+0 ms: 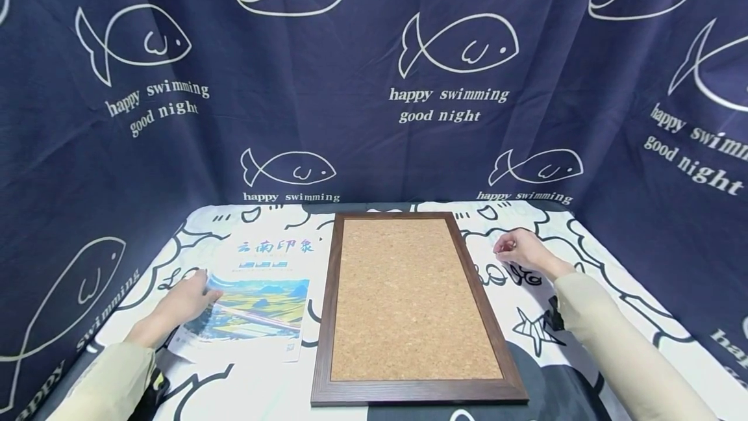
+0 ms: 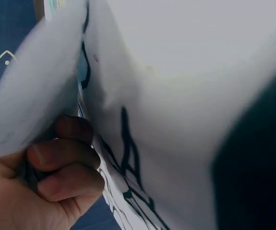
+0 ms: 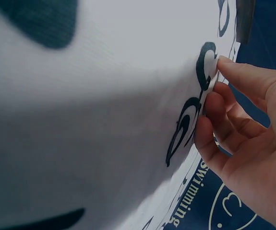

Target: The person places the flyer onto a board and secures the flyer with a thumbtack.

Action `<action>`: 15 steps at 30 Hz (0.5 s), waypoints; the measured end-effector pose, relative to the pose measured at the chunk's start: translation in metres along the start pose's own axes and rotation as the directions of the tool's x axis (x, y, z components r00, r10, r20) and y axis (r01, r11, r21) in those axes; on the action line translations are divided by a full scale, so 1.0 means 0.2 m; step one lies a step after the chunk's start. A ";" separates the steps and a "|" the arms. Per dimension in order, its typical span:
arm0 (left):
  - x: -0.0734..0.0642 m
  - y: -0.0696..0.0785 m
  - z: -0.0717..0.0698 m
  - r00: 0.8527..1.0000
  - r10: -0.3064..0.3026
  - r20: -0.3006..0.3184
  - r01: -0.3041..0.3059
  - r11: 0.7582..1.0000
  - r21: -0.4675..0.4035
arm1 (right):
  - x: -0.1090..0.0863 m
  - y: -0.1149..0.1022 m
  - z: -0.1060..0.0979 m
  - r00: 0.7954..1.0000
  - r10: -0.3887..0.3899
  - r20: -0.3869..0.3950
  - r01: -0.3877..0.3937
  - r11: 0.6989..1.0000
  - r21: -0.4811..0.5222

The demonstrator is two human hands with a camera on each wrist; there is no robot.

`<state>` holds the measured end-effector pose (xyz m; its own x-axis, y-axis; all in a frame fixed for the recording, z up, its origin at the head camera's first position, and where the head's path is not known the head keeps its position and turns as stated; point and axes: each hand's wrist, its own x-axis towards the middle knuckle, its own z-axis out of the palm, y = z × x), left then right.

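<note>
On the left of the table lies a printed poster (image 1: 260,307), white with a painted landscape and Chinese lettering. My left hand (image 1: 186,297) pinches its left edge, which the left wrist view shows lifted as a pale sheet (image 2: 42,76) between thumb and curled fingers. A cork board (image 1: 411,304) in a dark brown wooden frame lies flat in the middle, to the right of the poster. Beyond the frame's right side, my right hand (image 1: 524,251) rests its fingertips on the tablecloth, loosely bent. In the right wrist view, nothing shows between its thumb and fingers.
A white tablecloth (image 1: 590,265) with black doodles covers the table. Dark blue fabric (image 1: 362,115) printed with white fish and words hangs behind it and along both sides.
</note>
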<state>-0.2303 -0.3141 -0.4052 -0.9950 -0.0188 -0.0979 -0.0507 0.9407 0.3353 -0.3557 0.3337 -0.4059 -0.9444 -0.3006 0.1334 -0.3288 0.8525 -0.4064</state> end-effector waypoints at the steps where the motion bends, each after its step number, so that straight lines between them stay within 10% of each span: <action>1: 0.00 0.00 0.00 1.000 0.017 -0.020 -0.017 1.000 -0.004 | 0.00 0.00 0.00 1.000 0.000 -0.001 0.000 1.000 -0.002; 15: -0.02 -0.01 0.01 0.993 0.041 -0.111 -0.062 0.980 -0.192 | -0.01 0.00 0.00 1.000 0.000 -0.014 0.000 1.000 0.016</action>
<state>-0.2264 -0.3152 -0.4077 -0.9996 -0.0177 0.0202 -0.0048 0.8577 0.5141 -0.3541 0.3344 -0.4059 -0.9443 -0.2948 0.1463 -0.3291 0.8454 -0.4207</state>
